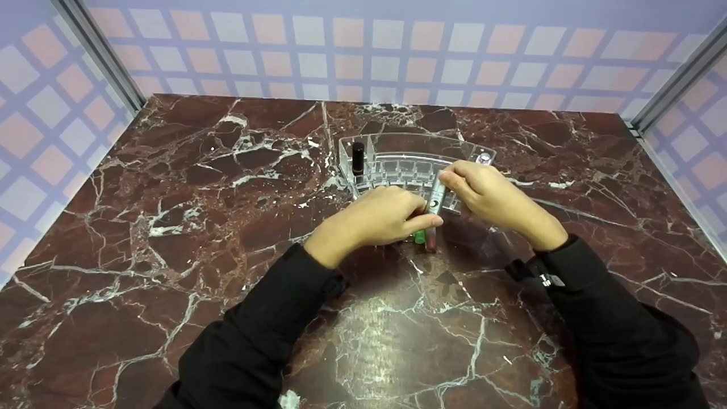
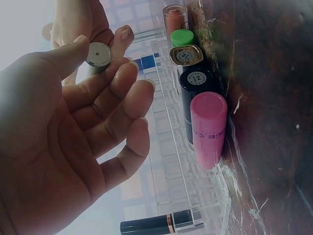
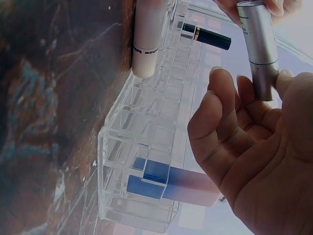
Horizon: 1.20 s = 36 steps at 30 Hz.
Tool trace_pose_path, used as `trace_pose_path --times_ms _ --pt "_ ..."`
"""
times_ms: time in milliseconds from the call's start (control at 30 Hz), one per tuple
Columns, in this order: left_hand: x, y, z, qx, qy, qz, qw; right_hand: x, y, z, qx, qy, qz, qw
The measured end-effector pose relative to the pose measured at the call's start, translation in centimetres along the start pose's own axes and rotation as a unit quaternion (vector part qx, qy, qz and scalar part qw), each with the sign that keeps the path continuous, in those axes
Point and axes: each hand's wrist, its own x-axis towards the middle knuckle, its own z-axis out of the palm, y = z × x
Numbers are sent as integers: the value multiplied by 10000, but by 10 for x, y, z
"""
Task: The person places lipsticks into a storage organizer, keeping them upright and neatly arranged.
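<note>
So, nearest the camera were two black sleeves (image 1: 244,346) reaching in over a dark marbled surface (image 1: 142,284). At the organizer's near edge sat a row of lipsticks: pink tube (image 2: 209,127), black "04" tube (image 2: 195,81), gold-rimmed tube (image 2: 186,55), green-capped tube (image 2: 182,37) and orange-red tube (image 2: 176,18). Just past those was the main thing, a silver tube (image 1: 437,199), tilted and held right between both hands, up over the organizer's near edge. The left hand (image 1: 386,213) pinched its nearer, lower end, thumb on it, and the right hand (image 1: 483,190) pinched the farther, upper end. Other fingers were loosely bent. The clear organizer (image 1: 397,167) sat toward the surface's far edge, with a black-and-gold tube (image 1: 358,159) upright by its left edge and a blue-and-pink block (image 3: 190,186) toward its right end. Behind everything: a checked wall (image 1: 341,57).
</note>
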Motion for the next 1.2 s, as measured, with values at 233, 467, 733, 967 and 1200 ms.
trace_pose_path --times_ms 233,467,733,967,1200 --pt "-1 2 1 127 48 0 9999 1 -1 1 54 -72 -23 10000" --pt "0 4 2 148 93 145 9997 1 -3 1 -4 -60 -1 10000" --pt "0 3 4 104 74 148 9998 1 -4 1 16 -101 19 9999" --pt "-1 2 5 -19 -21 92 10000 1 -5 3 20 -177 122 9998" --pt "-1 3 6 -63 -102 -20 9999 1 -4 5 71 -236 148 9996"
